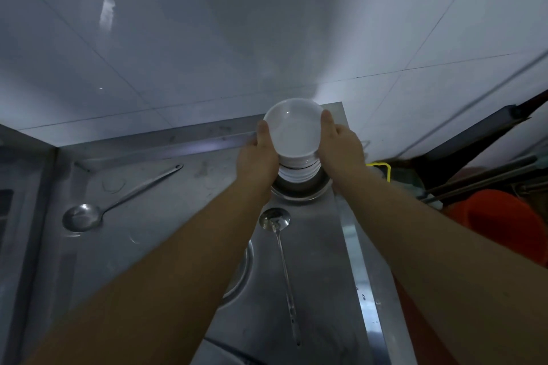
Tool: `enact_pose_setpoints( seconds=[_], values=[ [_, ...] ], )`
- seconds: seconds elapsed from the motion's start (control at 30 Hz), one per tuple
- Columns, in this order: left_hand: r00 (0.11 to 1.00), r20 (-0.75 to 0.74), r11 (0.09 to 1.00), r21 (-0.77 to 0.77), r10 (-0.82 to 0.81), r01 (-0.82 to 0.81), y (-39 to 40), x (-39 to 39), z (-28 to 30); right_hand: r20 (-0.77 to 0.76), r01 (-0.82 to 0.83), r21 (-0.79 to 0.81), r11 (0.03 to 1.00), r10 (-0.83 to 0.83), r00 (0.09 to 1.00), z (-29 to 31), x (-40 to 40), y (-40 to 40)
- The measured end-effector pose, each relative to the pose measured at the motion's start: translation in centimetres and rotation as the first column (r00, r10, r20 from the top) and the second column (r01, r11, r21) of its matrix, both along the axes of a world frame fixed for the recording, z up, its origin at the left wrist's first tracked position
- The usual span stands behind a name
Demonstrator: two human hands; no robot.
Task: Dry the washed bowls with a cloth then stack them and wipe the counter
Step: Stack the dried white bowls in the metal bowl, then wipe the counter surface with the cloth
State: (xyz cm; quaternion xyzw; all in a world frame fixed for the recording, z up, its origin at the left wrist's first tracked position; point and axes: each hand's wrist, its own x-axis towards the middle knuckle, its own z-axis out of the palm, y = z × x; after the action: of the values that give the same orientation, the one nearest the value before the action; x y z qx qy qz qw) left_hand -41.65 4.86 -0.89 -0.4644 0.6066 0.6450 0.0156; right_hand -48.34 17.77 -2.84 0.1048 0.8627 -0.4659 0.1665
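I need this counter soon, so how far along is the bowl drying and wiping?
Stacking looks largely done: both hands, left hand and right hand, grip the stack of white bowls over a metal basin. No cloth is in view. Wiping looks undone: water marks show on the steel counter, where two ladles lie.

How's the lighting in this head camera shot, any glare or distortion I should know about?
Head view: dim and bluish overall; a bright glare patch sits on the tiled wall just behind the stack of white bowls gripped by the left hand and right hand; the steel counter shows dull reflections; wide-angle distortion bends the wall's tile lines and stretches the forearms; the edges look soft.
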Motion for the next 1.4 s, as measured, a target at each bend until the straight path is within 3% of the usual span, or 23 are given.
enact_pose_setpoints(
  seconds=[0.27,0.63,0.83,0.97,1.17,1.4],
  values=[
    [0.998,0.033,0.996,-0.065,-0.053,0.055,0.2,0.0,0.2,0.021,0.102,-0.097,0.99,-0.1,0.995,-0.7,1.1,0.0],
    [0.999,0.042,0.982,0.187,0.004,-0.012,-0.7,-0.3,1.9,0.097,0.045,-0.117,0.992,-0.034,0.995,1.5,0.8,-0.4],
    [0.978,0.092,0.982,-0.011,-0.186,0.188,-0.7,4.7,1.4,0.102,-0.022,-0.018,1.0,0.024,0.994,1.1,6.1,2.2],
    [0.899,0.264,0.885,-0.223,-0.349,0.409,-0.1,10.4,0.2,0.183,-0.074,-0.041,0.996,0.08,0.98,-0.1,12.8,4.3],
    [0.807,0.363,0.764,-0.295,-0.465,0.573,2.0,20.7,-1.2,0.221,-0.245,0.144,0.959,0.21,0.952,-2.1,21.8,6.8],
    [0.703,0.501,0.66,-0.301,-0.505,0.688,5.2,29.7,-3.2,0.313,-0.454,0.209,0.866,0.38,0.87,-3.9,29.8,10.7]
  ],
)
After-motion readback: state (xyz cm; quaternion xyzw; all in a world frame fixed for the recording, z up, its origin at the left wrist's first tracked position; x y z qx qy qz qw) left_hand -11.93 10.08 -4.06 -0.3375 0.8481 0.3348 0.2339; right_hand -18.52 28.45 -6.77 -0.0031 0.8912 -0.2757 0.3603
